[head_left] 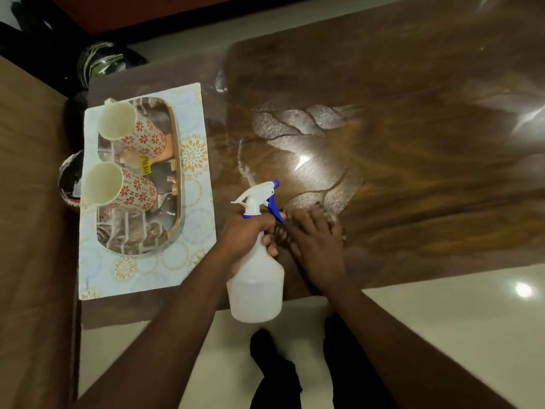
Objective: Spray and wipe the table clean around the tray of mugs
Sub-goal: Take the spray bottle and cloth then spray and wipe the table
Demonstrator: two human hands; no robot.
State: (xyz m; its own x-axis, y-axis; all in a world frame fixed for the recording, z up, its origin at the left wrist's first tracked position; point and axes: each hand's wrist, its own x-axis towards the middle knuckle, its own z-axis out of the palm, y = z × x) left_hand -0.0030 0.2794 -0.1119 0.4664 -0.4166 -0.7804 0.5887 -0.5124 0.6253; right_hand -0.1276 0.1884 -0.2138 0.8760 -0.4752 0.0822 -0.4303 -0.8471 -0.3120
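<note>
We hold the spray bottle (256,278) in our left hand (246,231), the grip curled round its neck with a finger near the blue trigger, nozzle pointing toward twelve o'clock over the bench (413,143). Our right hand (317,249) lies palm-down on the bench just beside the bottle at its three o'clock; its fingers look spread flat. It is blurred, and we cannot tell whether a cloth sits beneath it, though something pale shows at the fingertips.

The tray (177,160) of two patterned mugs (129,129) stands on a pale mat (194,231) at nine o'clock from our hands, well apart from them, near the bench's left end. A wet, filmy patch spreads over the wood at twelve to one o'clock from the bottle.

We judge the wiping of the middle section to be under way, with the strip beside the mat still to do.

Risks from here:
- Spray aimed toward nine o'clock could mist into the open mugs or soak the mat.
- A broad wiping sweep toward the tray could nudge the mat and tip the tall mugs.
- The bottle hangs over the near bench edge; a loosened grip would drop it to the floor.
</note>
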